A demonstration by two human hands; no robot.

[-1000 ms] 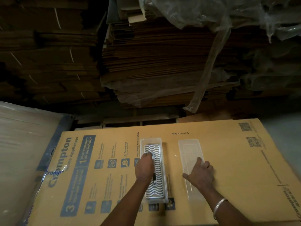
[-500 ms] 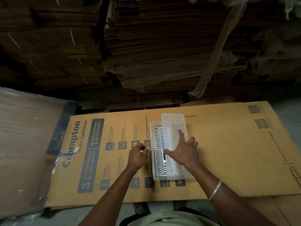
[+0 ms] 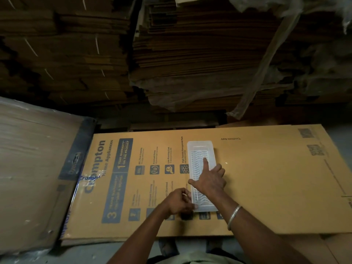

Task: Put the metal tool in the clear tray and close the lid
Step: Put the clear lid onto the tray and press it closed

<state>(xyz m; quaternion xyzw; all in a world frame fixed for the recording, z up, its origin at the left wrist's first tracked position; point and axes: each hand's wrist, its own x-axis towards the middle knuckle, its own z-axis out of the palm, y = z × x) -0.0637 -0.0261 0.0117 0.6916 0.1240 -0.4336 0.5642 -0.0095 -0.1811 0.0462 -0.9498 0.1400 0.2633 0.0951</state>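
The clear tray (image 3: 198,161) lies lengthwise on a flattened printed carton, and its clear lid (image 3: 200,144) sits over it. A wavy white insert shows through the plastic. The metal tool is hidden under the lid and my hand. My right hand (image 3: 209,180) lies flat on the lid, index finger stretched along its middle, thumb at the left edge. My left hand (image 3: 179,201) pinches the tray's near left corner with curled fingers.
The tray rests on a large flattened Crompton carton (image 3: 266,178). A plastic-wrapped stack of board (image 3: 34,168) stands at the left. Tall stacks of flat cardboard (image 3: 190,63) rise behind, with loose plastic film hanging at the right.
My right hand brought the lid from the right of the tray onto it and now presses it down. My left hand left the tool in the tray and moved to the near corner.
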